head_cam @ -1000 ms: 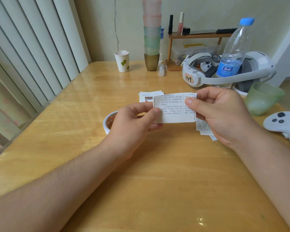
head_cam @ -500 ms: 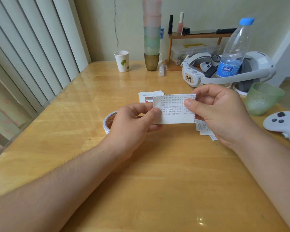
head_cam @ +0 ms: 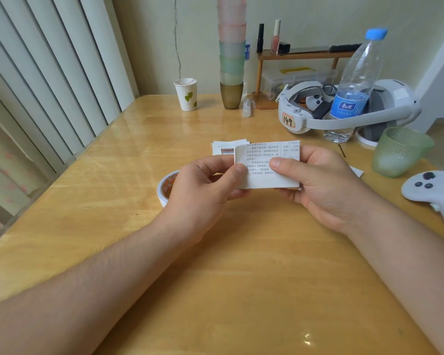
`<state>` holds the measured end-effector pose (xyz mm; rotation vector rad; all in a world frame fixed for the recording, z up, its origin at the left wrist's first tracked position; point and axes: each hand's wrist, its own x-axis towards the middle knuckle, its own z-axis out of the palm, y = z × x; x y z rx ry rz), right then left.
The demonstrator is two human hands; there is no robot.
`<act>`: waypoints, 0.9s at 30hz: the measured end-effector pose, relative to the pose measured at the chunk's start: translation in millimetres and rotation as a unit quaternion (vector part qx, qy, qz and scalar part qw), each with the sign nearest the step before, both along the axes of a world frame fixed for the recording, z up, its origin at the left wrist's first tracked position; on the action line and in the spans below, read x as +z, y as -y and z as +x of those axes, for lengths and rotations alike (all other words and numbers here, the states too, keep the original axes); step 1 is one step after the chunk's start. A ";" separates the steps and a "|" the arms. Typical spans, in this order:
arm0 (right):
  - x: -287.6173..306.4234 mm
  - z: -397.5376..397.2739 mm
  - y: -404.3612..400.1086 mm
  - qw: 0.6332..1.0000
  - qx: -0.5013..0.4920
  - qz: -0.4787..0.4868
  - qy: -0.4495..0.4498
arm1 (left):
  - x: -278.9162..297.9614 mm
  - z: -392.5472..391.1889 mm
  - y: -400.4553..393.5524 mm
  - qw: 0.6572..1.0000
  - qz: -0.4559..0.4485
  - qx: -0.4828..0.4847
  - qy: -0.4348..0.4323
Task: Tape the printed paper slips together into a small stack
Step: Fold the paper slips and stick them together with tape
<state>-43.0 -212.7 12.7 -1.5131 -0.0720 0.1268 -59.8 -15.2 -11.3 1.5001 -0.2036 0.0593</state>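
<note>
Hands grip paper slips between them; left hand and right hand pinching opposite edges.

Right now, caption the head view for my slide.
Left hand and right hand pinch printed paper slips above tape roll.

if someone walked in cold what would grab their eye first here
Dead centre, the left hand and right hand pinch a white printed paper slip above the glossy wooden table. Behind them rise a tall stack of pastel plastic cups and a clear blue-capped water bottle.
</note>
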 end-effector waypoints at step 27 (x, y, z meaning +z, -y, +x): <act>-6.6 -12.2 -16.8 0.989 0.029 -0.061 0.132 | 2.2 -3.7 -2.2 0.995 0.079 0.029 0.053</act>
